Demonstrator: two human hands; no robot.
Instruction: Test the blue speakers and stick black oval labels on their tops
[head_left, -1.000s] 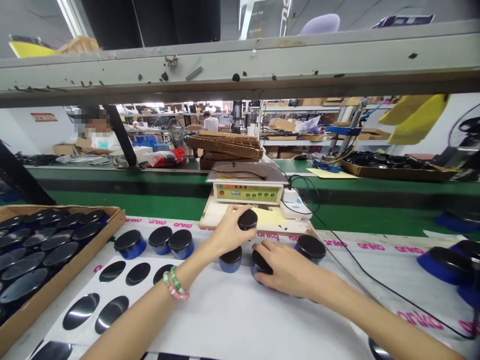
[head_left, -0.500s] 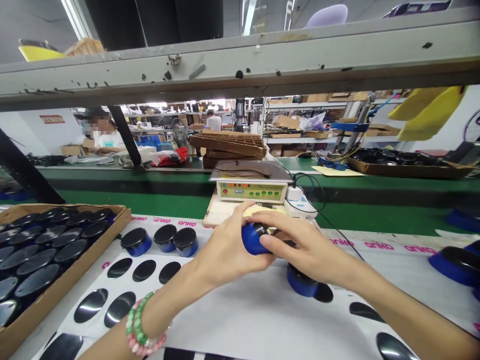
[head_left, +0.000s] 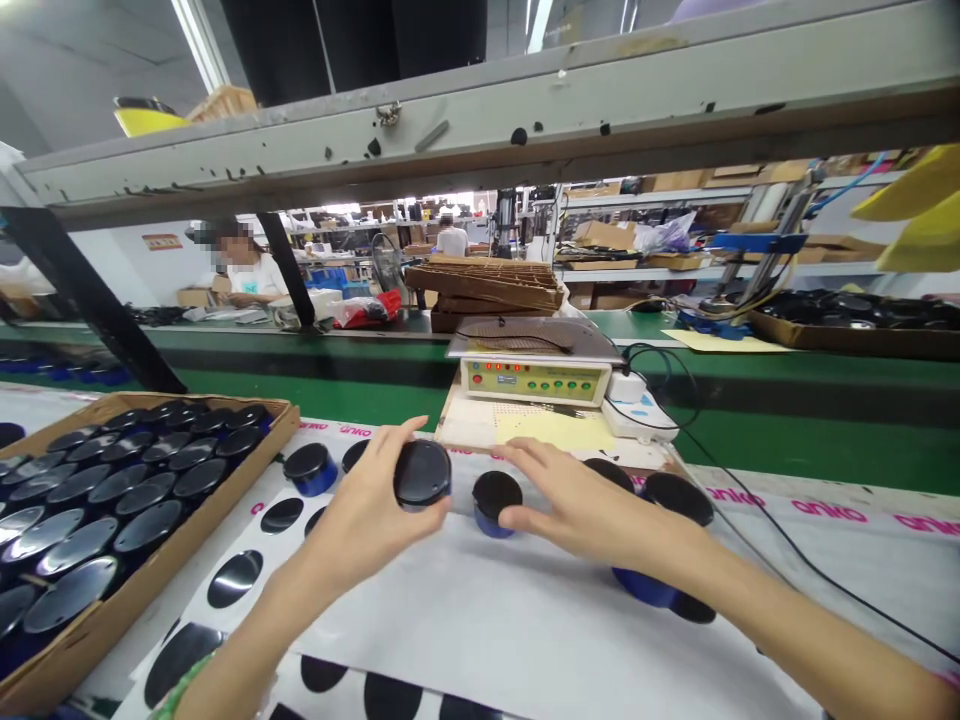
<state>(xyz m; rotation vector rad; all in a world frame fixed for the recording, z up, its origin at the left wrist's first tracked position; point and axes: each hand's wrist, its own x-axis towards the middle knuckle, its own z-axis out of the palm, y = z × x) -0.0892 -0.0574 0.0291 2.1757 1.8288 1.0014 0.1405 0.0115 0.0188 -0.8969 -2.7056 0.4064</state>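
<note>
My left hand [head_left: 382, 490] is closed around a round blue piece with a glossy black top [head_left: 424, 473], held tilted so the top faces me. To its right, my right hand [head_left: 570, 500] is open, fingers apart. Its fingertips are beside another blue piece with a black top [head_left: 495, 497] standing on the white sheet [head_left: 480, 610]; whether they touch it I cannot tell. More such pieces stand behind and under my right forearm, partly hidden. Left of my left hand stands a similar blue-and-black piece [head_left: 310, 468], with another partly covered by my fingers.
A cardboard tray [head_left: 281, 430] full of black-topped pieces lies at the left. Flat black discs [head_left: 235, 578] lie on a white sheet. Ahead is a control box [head_left: 534, 380] beside a white power strip [head_left: 641, 410] with cables. A shelf beam [head_left: 465, 140] crosses overhead. A person sits across.
My hands have separated. The left has carried its piece leftward and turned the black top toward me; the right has let go and opened beside a standing piece. The view has shifted left.
</note>
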